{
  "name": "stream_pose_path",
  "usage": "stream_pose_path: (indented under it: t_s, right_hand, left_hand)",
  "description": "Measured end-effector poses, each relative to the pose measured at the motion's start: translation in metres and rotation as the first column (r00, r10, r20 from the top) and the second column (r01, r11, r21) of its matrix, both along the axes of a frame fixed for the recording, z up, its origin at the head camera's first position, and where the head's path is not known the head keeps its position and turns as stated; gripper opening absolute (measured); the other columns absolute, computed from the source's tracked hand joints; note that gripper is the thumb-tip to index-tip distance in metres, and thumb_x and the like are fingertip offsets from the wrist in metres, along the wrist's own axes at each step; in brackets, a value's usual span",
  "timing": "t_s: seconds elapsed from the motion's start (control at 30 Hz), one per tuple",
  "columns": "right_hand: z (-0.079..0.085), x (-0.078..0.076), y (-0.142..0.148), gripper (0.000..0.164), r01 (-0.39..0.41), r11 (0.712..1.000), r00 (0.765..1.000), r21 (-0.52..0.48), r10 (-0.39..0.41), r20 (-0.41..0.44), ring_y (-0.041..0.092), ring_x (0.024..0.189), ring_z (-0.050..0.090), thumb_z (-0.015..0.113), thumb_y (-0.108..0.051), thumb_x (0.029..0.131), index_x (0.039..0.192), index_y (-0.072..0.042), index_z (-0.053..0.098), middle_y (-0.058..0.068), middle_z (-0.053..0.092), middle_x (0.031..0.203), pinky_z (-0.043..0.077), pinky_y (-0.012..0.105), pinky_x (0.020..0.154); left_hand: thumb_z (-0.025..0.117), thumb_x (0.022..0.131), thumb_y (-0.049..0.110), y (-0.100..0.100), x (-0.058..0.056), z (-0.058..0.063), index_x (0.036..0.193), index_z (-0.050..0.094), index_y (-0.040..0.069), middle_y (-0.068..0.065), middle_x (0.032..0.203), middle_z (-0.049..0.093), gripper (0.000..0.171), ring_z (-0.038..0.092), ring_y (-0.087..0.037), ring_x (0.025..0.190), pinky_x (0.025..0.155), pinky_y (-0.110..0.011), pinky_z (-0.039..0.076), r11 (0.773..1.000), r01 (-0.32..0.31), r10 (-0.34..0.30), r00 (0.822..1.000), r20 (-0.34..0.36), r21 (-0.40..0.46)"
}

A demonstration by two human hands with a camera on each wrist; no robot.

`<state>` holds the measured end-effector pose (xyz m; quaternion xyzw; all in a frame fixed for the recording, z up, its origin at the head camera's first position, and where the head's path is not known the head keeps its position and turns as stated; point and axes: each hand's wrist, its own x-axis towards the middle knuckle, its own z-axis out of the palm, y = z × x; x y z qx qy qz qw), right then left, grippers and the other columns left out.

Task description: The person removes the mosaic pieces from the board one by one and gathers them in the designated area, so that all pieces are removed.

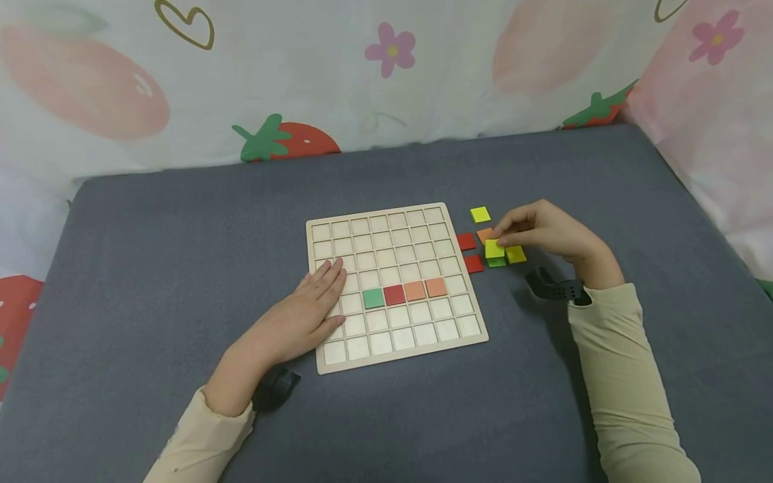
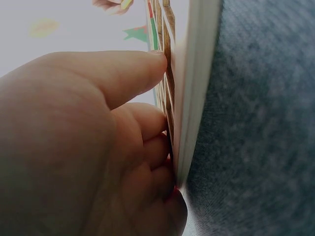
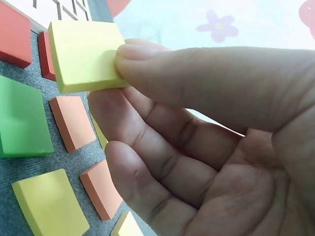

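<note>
A wooden grid board (image 1: 402, 353) lies on the table. The left hand (image 1: 296, 322) rests on its left side with fingers extended, covering some cells. In the left wrist view, the fingertips touch the board's face near its edge. One row holds a green tile (image 1: 373, 298), a red tile (image 1: 394, 294) and two orange tiles (image 1: 415, 290) side by side. To the board's right, the right hand (image 1: 552, 231) pinches a yellow square tile (image 3: 83, 56) between thumb and fingers. That tile is held above the loose pieces, over a green tile (image 3: 24, 120).
Around the right hand lie two red tiles (image 1: 474, 263) by the board's edge, a yellow tile (image 1: 480, 215) farther back, another yellow tile (image 1: 516, 254), and orange tiles (image 3: 73, 123). A dark grey cloth (image 1: 181, 235) covers the table; a printed curtain (image 1: 447, 80) hangs behind.
</note>
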<state>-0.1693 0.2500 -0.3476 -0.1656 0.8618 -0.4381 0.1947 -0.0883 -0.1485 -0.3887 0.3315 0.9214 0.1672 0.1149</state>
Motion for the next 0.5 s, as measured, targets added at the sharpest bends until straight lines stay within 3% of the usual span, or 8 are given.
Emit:
stream_pose_path:
  t_s: [0.5]
  right_hand:
    - [-0.0033, -0.0015, 0.0060, 0.013, 0.023, 1.000, 1.000, 0.000, -0.023, 0.012, 0.012, 0.090, 0.061, 0.064, -0.001, 0.089, 0.098, 0.006, 0.069, 0.013, 0.067, 0.101, 0.051, 0.025, 0.078]
  left_hand:
    - [0.049, 0.098, 0.027, -0.0007, -0.0004, -0.0006, 0.147, 0.020, -0.005, -0.018, 0.156, 0.008, 0.065, 0.004, -0.029, 0.143, 0.114, -0.044, 0.014, 1.000, 0.007, -0.007, 1.000, 0.000, 0.007]
